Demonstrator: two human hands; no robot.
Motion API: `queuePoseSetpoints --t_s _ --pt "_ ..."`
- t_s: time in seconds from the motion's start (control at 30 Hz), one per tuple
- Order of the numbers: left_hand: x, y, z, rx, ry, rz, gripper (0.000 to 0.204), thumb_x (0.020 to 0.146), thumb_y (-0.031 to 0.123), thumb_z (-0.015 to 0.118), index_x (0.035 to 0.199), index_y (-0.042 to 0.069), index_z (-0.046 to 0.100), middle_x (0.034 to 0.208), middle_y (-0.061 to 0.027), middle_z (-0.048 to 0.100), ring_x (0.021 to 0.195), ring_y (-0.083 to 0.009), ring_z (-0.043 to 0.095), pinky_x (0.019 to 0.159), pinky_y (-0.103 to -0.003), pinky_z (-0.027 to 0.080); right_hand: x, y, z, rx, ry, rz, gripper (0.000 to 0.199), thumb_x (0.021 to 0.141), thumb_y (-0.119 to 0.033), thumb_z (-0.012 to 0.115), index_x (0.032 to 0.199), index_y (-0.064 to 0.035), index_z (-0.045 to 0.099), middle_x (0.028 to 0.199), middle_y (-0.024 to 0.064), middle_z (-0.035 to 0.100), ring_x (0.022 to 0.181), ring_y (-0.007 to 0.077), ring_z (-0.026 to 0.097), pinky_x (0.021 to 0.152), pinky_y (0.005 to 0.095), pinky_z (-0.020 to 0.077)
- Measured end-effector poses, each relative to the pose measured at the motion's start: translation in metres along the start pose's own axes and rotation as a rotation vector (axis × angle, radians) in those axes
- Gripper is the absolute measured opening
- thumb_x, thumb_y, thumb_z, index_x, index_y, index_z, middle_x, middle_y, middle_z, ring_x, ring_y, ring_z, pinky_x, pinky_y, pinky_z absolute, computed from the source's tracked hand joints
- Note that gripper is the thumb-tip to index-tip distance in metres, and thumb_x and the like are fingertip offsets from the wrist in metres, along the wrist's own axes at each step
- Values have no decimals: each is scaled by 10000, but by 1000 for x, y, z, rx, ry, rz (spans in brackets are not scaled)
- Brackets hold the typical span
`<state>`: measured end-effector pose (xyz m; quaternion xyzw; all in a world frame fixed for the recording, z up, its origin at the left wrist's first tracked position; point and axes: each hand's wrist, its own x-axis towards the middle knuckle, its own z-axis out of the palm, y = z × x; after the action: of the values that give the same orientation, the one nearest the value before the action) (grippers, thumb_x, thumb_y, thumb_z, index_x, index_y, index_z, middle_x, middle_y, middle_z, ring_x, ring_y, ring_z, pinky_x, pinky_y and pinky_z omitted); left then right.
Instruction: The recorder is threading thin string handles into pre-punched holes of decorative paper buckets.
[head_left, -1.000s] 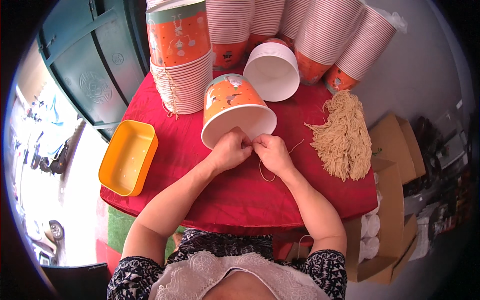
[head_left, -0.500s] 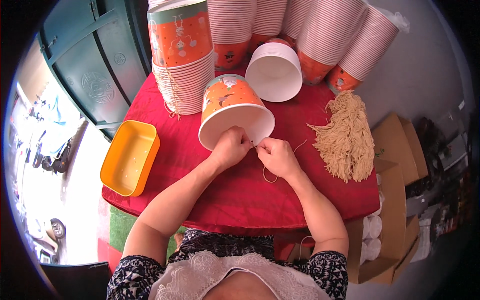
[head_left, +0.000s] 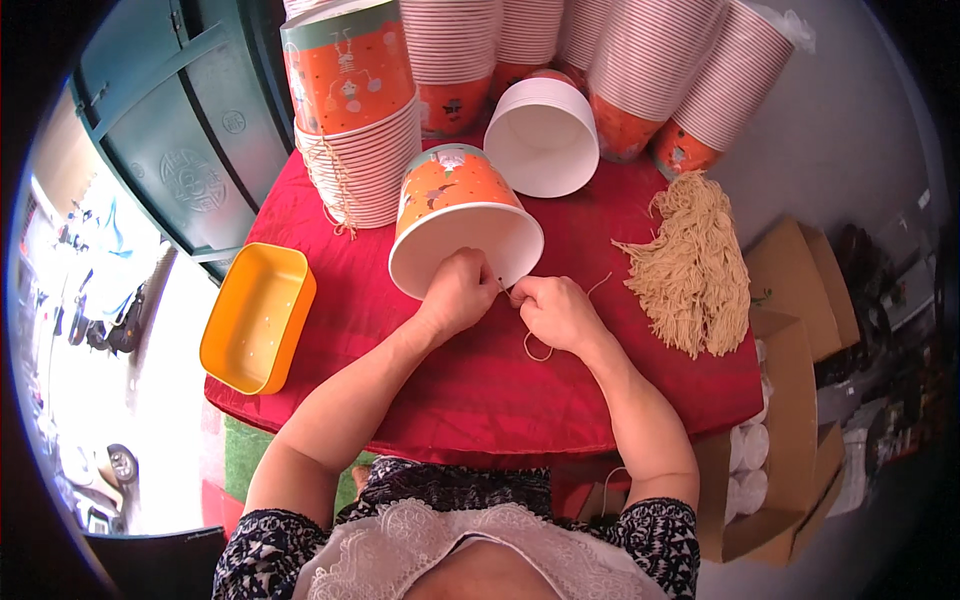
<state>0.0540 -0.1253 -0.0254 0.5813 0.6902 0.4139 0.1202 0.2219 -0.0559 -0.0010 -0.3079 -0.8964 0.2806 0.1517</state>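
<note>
An orange paper bucket (head_left: 465, 192) lies tilted on the red-covered table, its white open mouth facing me. At the lower right of its rim my left hand (head_left: 460, 288) is closed, partly inside the mouth, with the fingertips pinched at the edge. Just right of it, my right hand (head_left: 556, 310) pinches a thin tan string (head_left: 530, 350) close to the rim. A loop of the string hangs below this hand, and a loose end sticks out to the right. The fingers hide exactly how string and rim meet.
Tall stacks of paper buckets (head_left: 655, 75) line the back, with one stack (head_left: 350, 90) at left carrying tied strings. A white bucket (head_left: 545, 140) lies behind mine. A yellow basket (head_left: 262, 320) sits left; a string bundle (head_left: 695, 270) lies right. Cardboard boxes (head_left: 780, 400) stand beside the table.
My right hand has shifted slightly right, opening a small gap from my left fingertips. The whole scene has drifted a little in view. The bucket keeps its tilt.
</note>
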Motion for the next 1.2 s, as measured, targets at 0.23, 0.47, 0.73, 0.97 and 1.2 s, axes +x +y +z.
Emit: queuePoseSetpoints --t_s 0.23,0.47,0.73,0.97,1.2 --pt "0 -1 4 65 59 -12 138 762 79 648 727 -43 594 726 -223 629 701 -361 640 633 -434 503 -1 -4 0 -32 2 -23 214 806 -100 509 875 -48 705 817 200 680 796 380 668 745 479 523" --pt "0 3 11 93 129 4 113 749 59 623 747 -46 580 748 -247 608 720 -416 620 639 -460 498 -2 -8 -4 -27 -47 -48 215 789 -79 499 862 -39 697 805 184 681 779 366 665 736 451 525" --pt "5 5 7 135 49 -25 127 745 63 639 725 -55 596 745 -253 624 691 -408 633 613 -451 507 5 7 -5 103 -59 -25 197 815 -117 559 869 27 682 726 210 663 703 286 687 663 407 516" --pt "-4 -1 5 65 106 101 123 759 59 651 758 -59 618 754 -236 635 721 -395 647 624 -440 514 14 14 6 151 230 35 391 853 -336 639 782 48 665 736 280 629 725 438 652 643 498 511" --pt "-38 42 -27 99 -45 272 123 786 57 648 873 -27 627 924 -213 623 802 -414 625 697 -480 519 11 -12 -7 -64 521 -142 270 889 -194 607 710 5 571 633 214 606 601 406 624 533 494 476"
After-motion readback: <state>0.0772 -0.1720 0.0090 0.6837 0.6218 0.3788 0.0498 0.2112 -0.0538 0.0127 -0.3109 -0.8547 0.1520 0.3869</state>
